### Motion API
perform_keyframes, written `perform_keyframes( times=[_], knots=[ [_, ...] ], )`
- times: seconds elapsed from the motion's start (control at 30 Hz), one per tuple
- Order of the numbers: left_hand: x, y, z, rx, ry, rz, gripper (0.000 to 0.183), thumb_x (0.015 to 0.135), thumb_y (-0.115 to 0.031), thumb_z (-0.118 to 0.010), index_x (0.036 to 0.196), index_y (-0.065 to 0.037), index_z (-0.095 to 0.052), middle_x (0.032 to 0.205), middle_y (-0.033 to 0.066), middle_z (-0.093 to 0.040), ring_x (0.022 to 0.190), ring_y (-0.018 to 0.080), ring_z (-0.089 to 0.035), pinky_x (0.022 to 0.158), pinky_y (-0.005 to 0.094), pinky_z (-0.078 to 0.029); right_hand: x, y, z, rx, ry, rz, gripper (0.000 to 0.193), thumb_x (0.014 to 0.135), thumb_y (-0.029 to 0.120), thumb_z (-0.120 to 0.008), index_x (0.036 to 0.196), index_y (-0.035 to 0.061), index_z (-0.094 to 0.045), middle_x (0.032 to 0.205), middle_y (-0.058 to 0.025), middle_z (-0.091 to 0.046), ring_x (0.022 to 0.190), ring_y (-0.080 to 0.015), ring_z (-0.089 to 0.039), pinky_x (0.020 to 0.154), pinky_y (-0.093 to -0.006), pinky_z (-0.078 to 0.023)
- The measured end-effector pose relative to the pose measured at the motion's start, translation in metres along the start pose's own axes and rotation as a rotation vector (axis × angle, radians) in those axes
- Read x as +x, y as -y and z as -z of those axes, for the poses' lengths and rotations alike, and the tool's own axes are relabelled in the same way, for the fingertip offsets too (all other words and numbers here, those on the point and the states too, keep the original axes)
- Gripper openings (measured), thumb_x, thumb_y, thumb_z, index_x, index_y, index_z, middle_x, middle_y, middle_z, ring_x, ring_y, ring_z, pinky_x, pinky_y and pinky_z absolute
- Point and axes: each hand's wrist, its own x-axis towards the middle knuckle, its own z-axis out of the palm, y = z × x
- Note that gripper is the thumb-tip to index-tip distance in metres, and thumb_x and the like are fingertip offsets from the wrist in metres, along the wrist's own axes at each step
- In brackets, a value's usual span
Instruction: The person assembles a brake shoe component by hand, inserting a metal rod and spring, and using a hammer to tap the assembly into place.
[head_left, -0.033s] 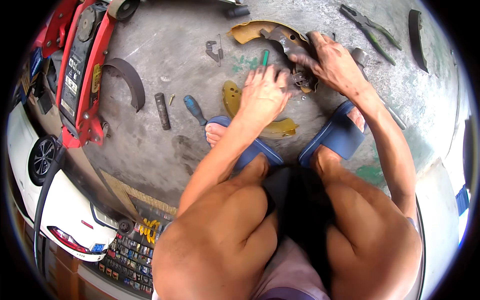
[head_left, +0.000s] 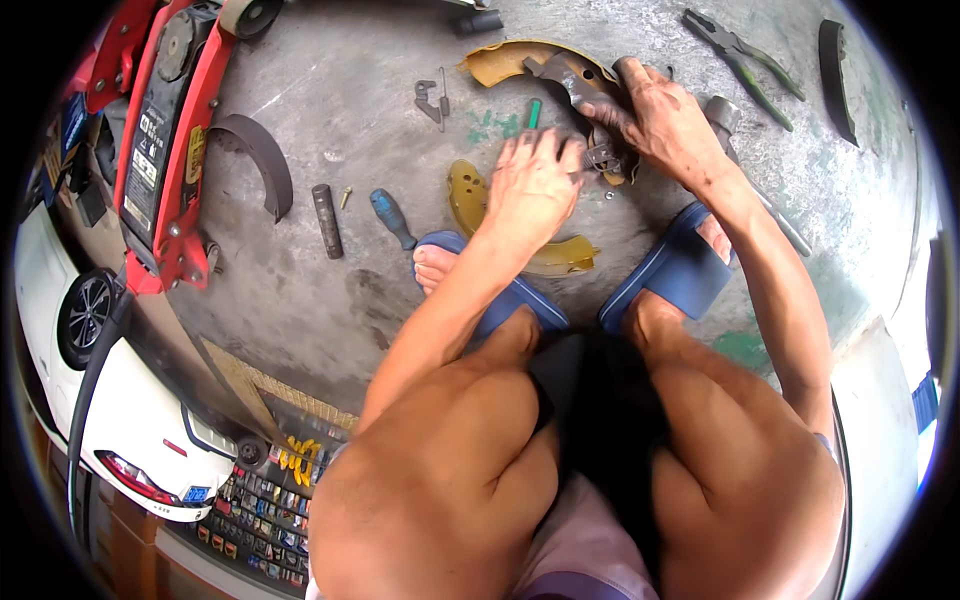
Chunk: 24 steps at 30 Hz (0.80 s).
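My right hand is closed around the end of a yellowish curved brake shoe, with a dark metal lever lying along it. Its thumb presses on the dark metal near a small toothed adjuster. My left hand has its fingers bent together beside the adjuster; what they hold, if anything, is hidden. A green handle sticks out past its fingertips. Partly under my left hand and wrist lies a second yellowish brake shoe. A small nut rests on the floor below the adjuster.
To the left are a blue-handled screwdriver, a dark cylindrical rod, a bolt, a curved lining and a red floor jack. Pliers and a hammer lie right. Metal clips sit beyond my left hand.
Both hands stay almost in place. My right thumb and left fingertips, smeared by motion earlier, have shifted slightly and show more sharply around the adjuster. The loose tools have not moved.
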Motion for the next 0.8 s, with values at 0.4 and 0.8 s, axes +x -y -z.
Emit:
perform_keyframes(
  times=[0.4,0.8],
  knots=[
    [-0.010,0.004,0.005,-0.154,-0.146,-0.078,0.026,0.083,-0.010,-0.065,0.106,0.003,-0.063,0.095,0.0221,-0.067,0.088,0.0384,-0.068,0.071,0.0467,-0.057,-0.013,0.018,0.004,0.111,-0.110,-0.169,0.036,0.100,0.031,-0.057,0.090,-0.0042,-0.055,0.089,-0.0272,-0.065,0.085,-0.0472,-0.064,0.074,-0.0497,-0.052],
    [-0.006,-0.013,0.054,-0.378,0.054,-0.027,0.034,0.083,-0.009,-0.064,0.111,0.005,-0.053,0.074,0.0242,-0.064,0.068,0.0435,-0.066,0.058,0.0491,-0.053,-0.033,0.040,0.013,0.822,-0.297,-0.527,0.039,0.097,0.030,-0.066,0.122,0.0002,-0.063,0.105,-0.0159,-0.072,0.093,-0.0203,-0.067,0.085,-0.0330,-0.052]
  ],
)
